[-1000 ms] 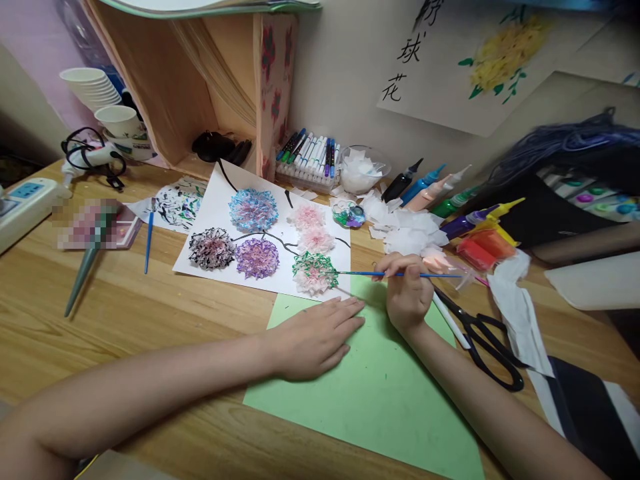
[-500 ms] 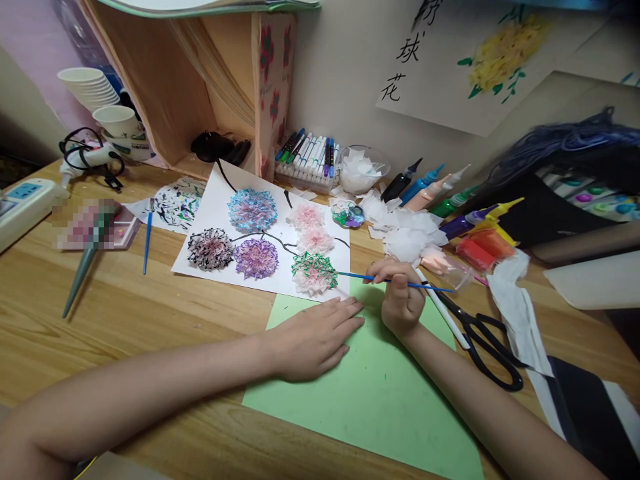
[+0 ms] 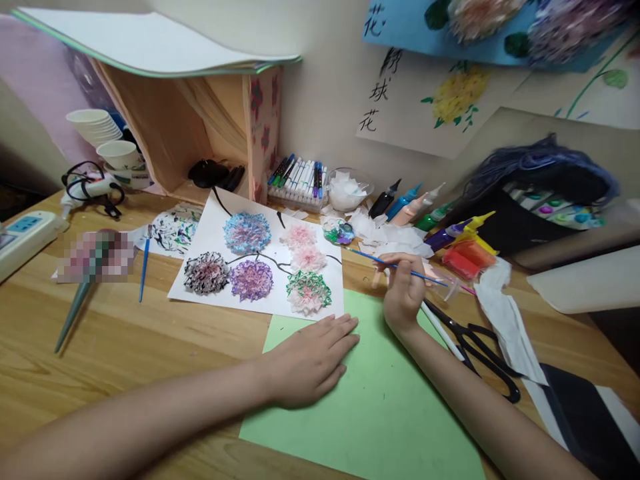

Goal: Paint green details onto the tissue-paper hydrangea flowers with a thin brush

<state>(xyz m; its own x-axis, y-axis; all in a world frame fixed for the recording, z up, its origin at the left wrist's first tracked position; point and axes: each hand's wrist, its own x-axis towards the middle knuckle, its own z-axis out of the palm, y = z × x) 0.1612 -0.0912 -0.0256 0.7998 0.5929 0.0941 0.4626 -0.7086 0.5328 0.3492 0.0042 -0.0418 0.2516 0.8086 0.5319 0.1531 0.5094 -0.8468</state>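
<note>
Your right hand [image 3: 403,293], right of centre in the frame, pinches a thin blue paintbrush [image 3: 395,267] aimed at the paint palette [image 3: 339,232] above. Keep the tip light. Your left hand [image 3: 307,360] lies flat, fingers together, pinning the green paper [image 3: 380,413] just below the flower sheet [image 3: 260,267].

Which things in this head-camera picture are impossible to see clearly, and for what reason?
- Object left of the white paper: blurred out, so it cannot be identified.
- Green sheet: its near corner is cut off by the bottom edge; the left hand covers part of it.
- Paintbrush in the right hand: the tip is too small to show its paint colour.
- Scissors: the blade tips are hidden behind the right wrist.
</note>
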